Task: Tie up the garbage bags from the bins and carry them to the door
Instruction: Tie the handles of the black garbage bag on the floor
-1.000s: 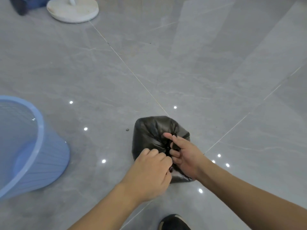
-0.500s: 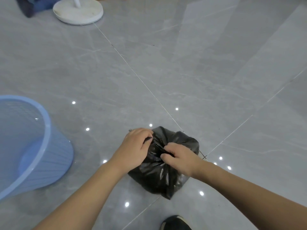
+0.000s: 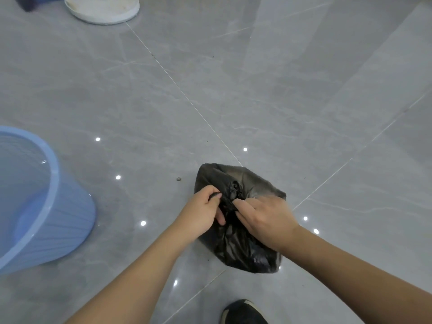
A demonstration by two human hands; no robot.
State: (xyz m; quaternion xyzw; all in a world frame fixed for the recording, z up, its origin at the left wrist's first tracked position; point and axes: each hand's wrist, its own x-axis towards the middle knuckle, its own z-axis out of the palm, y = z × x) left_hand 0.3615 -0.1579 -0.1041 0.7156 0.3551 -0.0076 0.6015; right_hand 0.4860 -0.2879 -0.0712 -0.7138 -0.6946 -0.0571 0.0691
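Note:
A small black garbage bag [image 3: 245, 249] lies on the grey tiled floor, low in the middle of the head view. Its neck is gathered into a bunched knot on top. My left hand [image 3: 202, 212] pinches one end of the twisted plastic on the knot's left side. My right hand [image 3: 264, 218] grips the other end on the right, fingers curled into the plastic. Both hands sit on top of the bag and hide part of its middle. A light blue plastic bin [image 3: 35, 199] stands at the left edge, with no bag in it.
A round white base [image 3: 102, 10] of some stand sits at the top left, beside a dark blue object [image 3: 30, 2] in the corner. My dark shoe [image 3: 243, 312] shows at the bottom edge. Glossy grey tiles stretch away to the right and beyond the bag.
The hands have drawn slightly apart, each pulling an end of the bag's neck. The bunched knot now shows above them. The bag has shifted on the floor.

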